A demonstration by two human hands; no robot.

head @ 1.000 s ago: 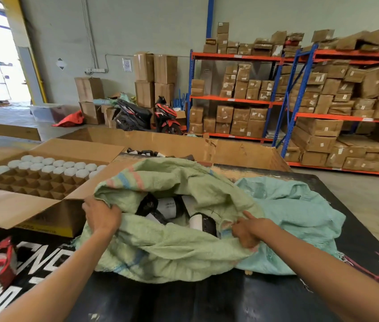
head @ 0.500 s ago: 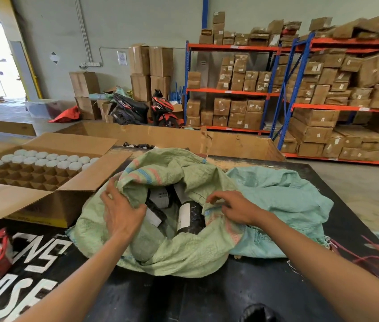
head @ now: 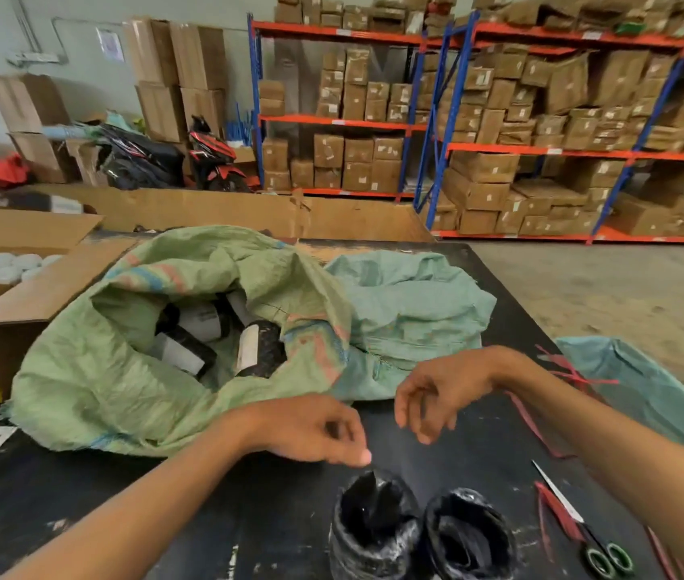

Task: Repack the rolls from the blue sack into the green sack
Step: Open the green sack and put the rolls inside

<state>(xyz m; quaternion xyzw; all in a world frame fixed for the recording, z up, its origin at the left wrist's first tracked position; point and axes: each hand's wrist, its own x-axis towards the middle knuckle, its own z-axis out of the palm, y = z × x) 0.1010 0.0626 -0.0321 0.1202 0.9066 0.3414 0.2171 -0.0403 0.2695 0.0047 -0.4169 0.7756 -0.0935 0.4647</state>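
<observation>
Head view, looking down across a black desk (head: 189, 512). Landmark: the green sack (head: 122, 370), lying open-mouthed at the left-centre of the desk.

Inside the green sack's mouth: several black rolls with white labels (head: 214, 337), piled at angles. Behind and right of the green sack, touching its edge: the blue sack (head: 411, 311), crumpled and slumped. In front of the green sack and to its right, near the desk's close edge: two black wrapped rolls (head: 419, 533), upright, side by side, dark hollows facing up.

Left hand (head: 311, 429) just in front of the green sack's lower right edge, palm down, fingers loosely curled, thumb tip directly above the left upright roll; holding nothing, apart from sack and roll. Right hand (head: 436, 395) right of the left hand, in front of the blue sack, wrist bent, fingers hanging loosely curled; holding nothing, above and behind the two upright rolls.

Far right of the green sack, on the desk: scissors (head: 583, 525) with green handles, among strands of red string (head: 541, 416). Another blue-green sack (head: 641, 387) at the desk's right edge. Left of the green sack: an open cardboard box (head: 17, 303) with white-capped items in a divider. Beyond: shelving (head: 499, 131) stacked with cartons, and a parked motorbike (head: 206, 157).
</observation>
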